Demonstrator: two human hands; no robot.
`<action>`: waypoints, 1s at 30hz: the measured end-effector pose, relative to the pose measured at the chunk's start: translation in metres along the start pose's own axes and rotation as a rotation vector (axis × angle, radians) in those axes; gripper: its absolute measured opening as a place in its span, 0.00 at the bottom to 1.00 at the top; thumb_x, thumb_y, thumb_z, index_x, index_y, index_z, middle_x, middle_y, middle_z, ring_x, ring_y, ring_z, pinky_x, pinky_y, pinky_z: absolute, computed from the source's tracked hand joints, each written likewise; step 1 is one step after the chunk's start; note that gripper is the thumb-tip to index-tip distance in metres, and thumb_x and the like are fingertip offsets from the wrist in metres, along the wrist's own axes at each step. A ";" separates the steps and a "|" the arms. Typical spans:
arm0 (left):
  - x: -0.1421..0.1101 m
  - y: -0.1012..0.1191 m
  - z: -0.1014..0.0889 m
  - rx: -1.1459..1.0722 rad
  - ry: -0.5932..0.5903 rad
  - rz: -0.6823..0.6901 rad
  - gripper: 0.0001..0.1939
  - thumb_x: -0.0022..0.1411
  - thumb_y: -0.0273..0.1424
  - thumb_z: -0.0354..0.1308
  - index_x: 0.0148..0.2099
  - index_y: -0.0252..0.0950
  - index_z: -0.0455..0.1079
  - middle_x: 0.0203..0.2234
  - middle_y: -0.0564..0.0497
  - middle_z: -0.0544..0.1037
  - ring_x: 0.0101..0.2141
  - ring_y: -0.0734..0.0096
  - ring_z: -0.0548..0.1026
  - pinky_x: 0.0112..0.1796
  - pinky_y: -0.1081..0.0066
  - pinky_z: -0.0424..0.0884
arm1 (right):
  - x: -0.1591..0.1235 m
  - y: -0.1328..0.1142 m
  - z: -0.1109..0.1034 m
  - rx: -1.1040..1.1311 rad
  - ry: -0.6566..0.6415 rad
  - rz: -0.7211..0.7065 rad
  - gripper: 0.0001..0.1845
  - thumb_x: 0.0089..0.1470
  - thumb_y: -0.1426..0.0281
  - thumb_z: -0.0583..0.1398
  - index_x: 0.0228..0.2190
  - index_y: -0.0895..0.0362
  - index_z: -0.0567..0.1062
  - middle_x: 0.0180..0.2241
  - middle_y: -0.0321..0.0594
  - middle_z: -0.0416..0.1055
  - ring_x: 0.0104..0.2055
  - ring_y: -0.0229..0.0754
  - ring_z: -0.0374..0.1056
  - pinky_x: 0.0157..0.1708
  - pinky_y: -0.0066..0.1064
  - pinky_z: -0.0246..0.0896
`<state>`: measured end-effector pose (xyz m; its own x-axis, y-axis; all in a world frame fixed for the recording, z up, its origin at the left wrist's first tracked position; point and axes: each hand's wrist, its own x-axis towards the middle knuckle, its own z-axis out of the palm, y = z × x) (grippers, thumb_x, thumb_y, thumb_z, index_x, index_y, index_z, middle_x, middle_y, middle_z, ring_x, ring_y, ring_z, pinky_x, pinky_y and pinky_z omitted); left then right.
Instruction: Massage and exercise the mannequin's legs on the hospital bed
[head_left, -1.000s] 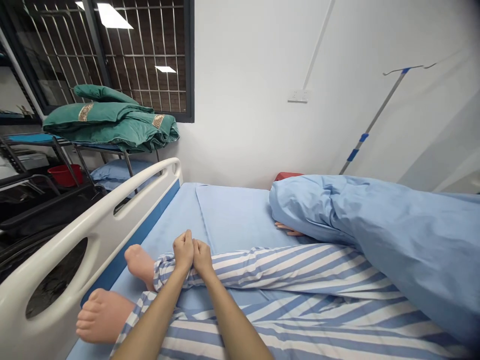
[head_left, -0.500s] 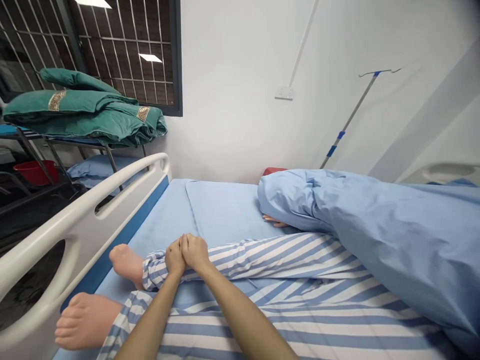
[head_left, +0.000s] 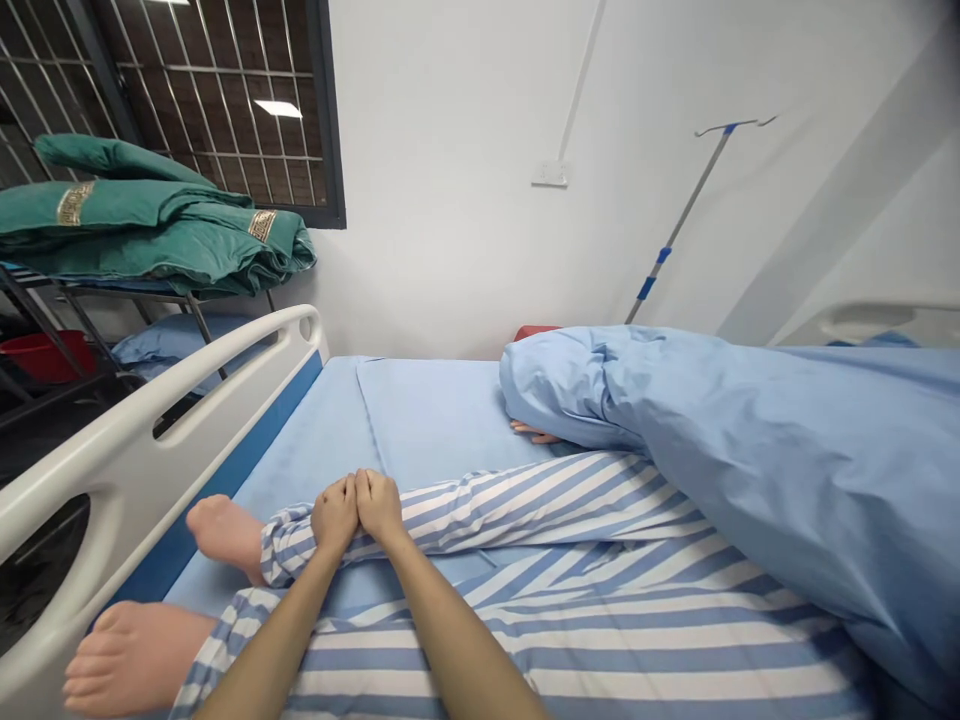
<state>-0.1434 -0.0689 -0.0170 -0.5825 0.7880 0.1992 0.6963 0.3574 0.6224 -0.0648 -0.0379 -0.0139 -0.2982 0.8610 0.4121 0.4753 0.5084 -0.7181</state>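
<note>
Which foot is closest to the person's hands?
The farther foot, beyond the striped cuff under left hand and right hand; the other foot lies lower, by the bed rail.

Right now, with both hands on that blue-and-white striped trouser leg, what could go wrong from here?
The left hand and right hand sit together on the blue-and-white striped trouser leg, so a sideways shift might knock its bare foot against the white plastic bed rail. The other bare foot lies even nearer that rail and could get pressed against it.
</note>
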 end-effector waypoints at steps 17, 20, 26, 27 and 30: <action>-0.005 0.022 0.017 -0.116 0.050 0.004 0.20 0.61 0.38 0.41 0.23 0.37 0.65 0.19 0.49 0.70 0.21 0.73 0.61 0.25 0.73 0.52 | 0.008 0.010 -0.001 0.299 0.092 0.103 0.22 0.57 0.62 0.44 0.18 0.56 0.65 0.17 0.34 0.63 0.21 0.35 0.56 0.23 0.25 0.47; -0.005 0.023 0.016 -0.076 0.045 -0.032 0.21 0.61 0.39 0.39 0.24 0.37 0.67 0.20 0.48 0.72 0.22 0.73 0.62 0.25 0.73 0.51 | 0.012 0.008 -0.004 0.215 0.052 0.127 0.23 0.58 0.62 0.43 0.18 0.56 0.65 0.18 0.36 0.64 0.22 0.36 0.57 0.23 0.26 0.47; -0.006 0.029 0.014 -0.041 0.039 -0.080 0.24 0.61 0.40 0.37 0.25 0.36 0.69 0.22 0.49 0.73 0.21 0.74 0.61 0.24 0.73 0.47 | 0.021 -0.007 -0.035 -0.039 -0.029 0.031 0.25 0.60 0.62 0.41 0.23 0.57 0.69 0.21 0.38 0.68 0.23 0.37 0.60 0.24 0.27 0.45; -0.006 0.030 0.014 -0.034 0.038 -0.086 0.24 0.61 0.40 0.37 0.25 0.37 0.69 0.22 0.49 0.73 0.21 0.74 0.61 0.24 0.73 0.47 | 0.021 -0.008 -0.039 -0.059 -0.038 0.004 0.26 0.60 0.61 0.40 0.24 0.57 0.70 0.21 0.38 0.68 0.23 0.37 0.60 0.24 0.27 0.45; -0.006 0.030 0.016 -0.016 0.035 -0.105 0.23 0.61 0.41 0.38 0.25 0.37 0.68 0.22 0.49 0.73 0.21 0.74 0.61 0.23 0.73 0.47 | 0.015 -0.006 -0.041 -0.123 -0.080 -0.006 0.26 0.61 0.61 0.39 0.26 0.57 0.70 0.23 0.38 0.70 0.25 0.36 0.62 0.24 0.26 0.46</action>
<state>-0.1122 -0.0552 -0.0112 -0.6663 0.7286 0.1586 0.6243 0.4288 0.6530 -0.0382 -0.0275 0.0190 -0.3639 0.8561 0.3669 0.5698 0.5162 -0.6394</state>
